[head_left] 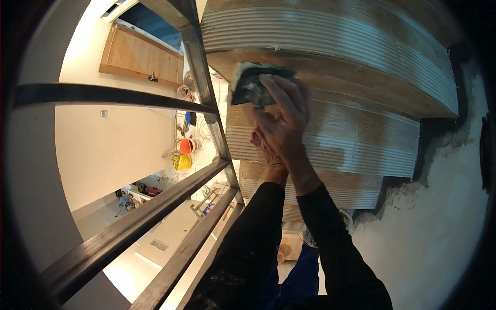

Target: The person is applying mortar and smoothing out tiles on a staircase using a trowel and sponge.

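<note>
Both hands on one stair tread: right hand (284, 111) presses dark sponge (253, 82) with fingers spread, left hand (263, 147) grip unclear; whitish haze remains on lower steps (336, 150)

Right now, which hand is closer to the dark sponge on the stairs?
Right. The right hand presses its fingers on the dark sponge against the wooden step. The left hand sits just below, tucked behind the right wrist.

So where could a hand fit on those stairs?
The wooden treads right of the hands are bare, up to the rough wall. It is crowded where both hands, right hand over left hand, press the sponge beside the metal railing.
</note>
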A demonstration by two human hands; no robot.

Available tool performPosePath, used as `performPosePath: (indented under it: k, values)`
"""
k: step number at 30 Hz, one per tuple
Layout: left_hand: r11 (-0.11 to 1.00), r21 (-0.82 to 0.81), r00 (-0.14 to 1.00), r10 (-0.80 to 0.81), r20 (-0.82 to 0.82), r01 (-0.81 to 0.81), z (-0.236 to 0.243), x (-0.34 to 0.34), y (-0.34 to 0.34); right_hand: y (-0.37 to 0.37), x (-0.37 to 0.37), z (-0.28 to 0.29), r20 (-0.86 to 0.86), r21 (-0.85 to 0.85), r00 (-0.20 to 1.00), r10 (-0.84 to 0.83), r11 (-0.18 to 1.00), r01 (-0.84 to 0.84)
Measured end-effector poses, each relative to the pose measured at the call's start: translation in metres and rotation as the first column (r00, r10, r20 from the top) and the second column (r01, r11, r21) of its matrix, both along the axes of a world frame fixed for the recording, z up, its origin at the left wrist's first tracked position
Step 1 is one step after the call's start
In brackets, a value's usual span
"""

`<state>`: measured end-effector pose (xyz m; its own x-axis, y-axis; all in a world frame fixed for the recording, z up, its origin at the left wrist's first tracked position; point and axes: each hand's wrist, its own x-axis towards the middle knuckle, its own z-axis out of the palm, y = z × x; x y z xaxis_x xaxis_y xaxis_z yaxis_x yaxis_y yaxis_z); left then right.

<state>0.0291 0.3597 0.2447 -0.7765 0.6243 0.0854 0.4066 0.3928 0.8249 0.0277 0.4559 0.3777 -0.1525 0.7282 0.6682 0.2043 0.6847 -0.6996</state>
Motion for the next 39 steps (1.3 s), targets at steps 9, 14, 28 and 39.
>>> performPosePath:
  k: [9, 14, 28, 39]
  values:
    - [0.892, -0.436, 0.857, -0.311, -0.41, 0.115, 0.036, 0.005, 0.015, 0.031, 0.027, 0.004, 0.206, 0.272, 0.939, -0.277, 0.938, 0.217]
    - [0.909, -0.387, 0.877, -0.306, -0.372, 0.153, 0.033, -0.002, 0.009, 0.014, 0.028, -0.039, 0.322, 0.143, 0.913, -0.25, 0.966, 0.214]
    - [0.979, -0.125, 0.983, -0.168, -0.068, 0.159, 0.023, 0.01, 0.01, 0.007, -0.02, 0.004, -0.024, -0.057, 0.992, -0.127, 0.99, 0.125]
    - [0.906, -0.395, 0.899, -0.295, -0.325, 0.155, 0.026, -0.002, 0.011, 0.035, 0.0, -0.006, 0.377, 0.416, 0.917, -0.127, 0.908, -0.045]
